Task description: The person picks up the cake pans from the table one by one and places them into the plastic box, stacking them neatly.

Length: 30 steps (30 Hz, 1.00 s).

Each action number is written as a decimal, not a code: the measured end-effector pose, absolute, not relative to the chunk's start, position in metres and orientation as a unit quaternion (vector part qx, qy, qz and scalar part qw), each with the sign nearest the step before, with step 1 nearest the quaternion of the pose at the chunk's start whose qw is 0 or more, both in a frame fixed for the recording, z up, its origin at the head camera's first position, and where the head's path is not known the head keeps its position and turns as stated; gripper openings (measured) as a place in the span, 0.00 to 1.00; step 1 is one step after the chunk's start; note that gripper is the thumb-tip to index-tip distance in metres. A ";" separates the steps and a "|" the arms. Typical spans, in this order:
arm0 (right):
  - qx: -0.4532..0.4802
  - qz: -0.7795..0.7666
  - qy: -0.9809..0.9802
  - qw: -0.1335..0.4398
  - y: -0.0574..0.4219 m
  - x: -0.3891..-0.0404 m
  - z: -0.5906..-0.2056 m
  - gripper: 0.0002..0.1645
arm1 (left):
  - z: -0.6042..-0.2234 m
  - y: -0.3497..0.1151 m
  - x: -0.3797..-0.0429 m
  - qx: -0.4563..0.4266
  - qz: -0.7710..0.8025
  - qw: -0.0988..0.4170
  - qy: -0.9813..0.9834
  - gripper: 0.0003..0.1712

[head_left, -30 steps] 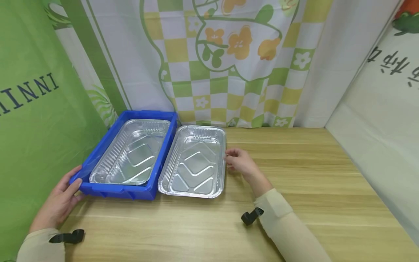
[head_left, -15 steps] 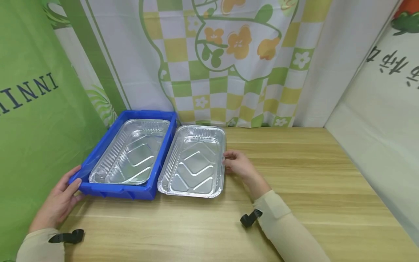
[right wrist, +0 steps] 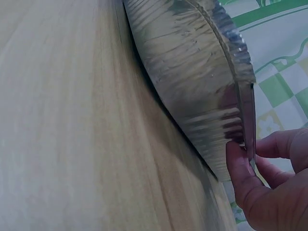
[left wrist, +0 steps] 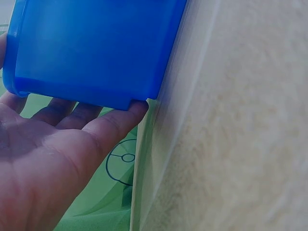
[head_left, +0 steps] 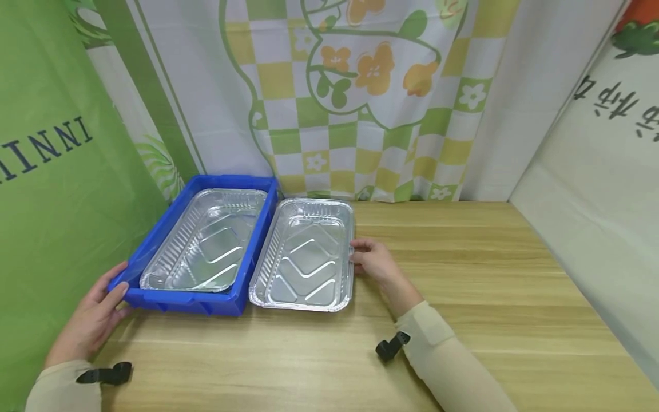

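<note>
At the table's left stands a blue plastic crate (head_left: 185, 301) with a foil tray (head_left: 208, 240) inside it. My left hand (head_left: 95, 317) grips the crate's near left corner, thumb over the rim and fingers along the outer wall. In the left wrist view, fingers (left wrist: 113, 127) lie against the blue wall down to its lower edge. A second foil tray (head_left: 309, 257) sits on the table right beside the crate. My right hand (head_left: 381, 263) pinches its right rim, and the right wrist view shows thumb and fingers (right wrist: 243, 175) on either side of the foil edge.
The wooden table (head_left: 463, 297) stretches away to the right. A checked, flowered curtain (head_left: 370, 143) hangs along the back edge, with a green cloth (head_left: 51, 200) at the left and a pale cloth (head_left: 602, 200) at the right.
My right hand has shifted slightly toward me along the foil tray's right rim, its fingers now closer over the edge. The left hand, crate and both trays stay nearly in place.
</note>
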State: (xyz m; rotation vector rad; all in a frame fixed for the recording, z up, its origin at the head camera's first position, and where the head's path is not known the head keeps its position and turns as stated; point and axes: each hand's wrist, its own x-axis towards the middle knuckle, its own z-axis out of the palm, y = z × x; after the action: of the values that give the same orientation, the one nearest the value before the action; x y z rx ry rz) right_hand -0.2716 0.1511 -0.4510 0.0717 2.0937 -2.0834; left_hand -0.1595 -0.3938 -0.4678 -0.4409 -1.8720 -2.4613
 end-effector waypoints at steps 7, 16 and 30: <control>0.036 -0.715 0.692 0.094 0.151 -0.271 -0.447 0.29 | -0.467 -0.393 -0.161 -0.132 -0.787 0.011 -0.603 0.33; 0.028 -0.710 0.698 0.089 0.151 -0.271 -0.443 0.28 | -0.468 -0.393 -0.161 -0.149 -0.798 0.017 -0.584 0.32; 0.038 -0.712 0.695 0.091 0.155 -0.272 -0.436 0.29 | -0.467 -0.392 -0.160 -0.144 -0.794 0.009 -0.591 0.33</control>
State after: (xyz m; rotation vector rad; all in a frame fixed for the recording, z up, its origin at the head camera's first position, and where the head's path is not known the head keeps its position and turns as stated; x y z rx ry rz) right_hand -0.2716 0.1553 -0.4364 0.1120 2.0670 -2.1156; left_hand -0.1598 -0.3922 -0.4673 -0.4506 -1.8452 -2.4790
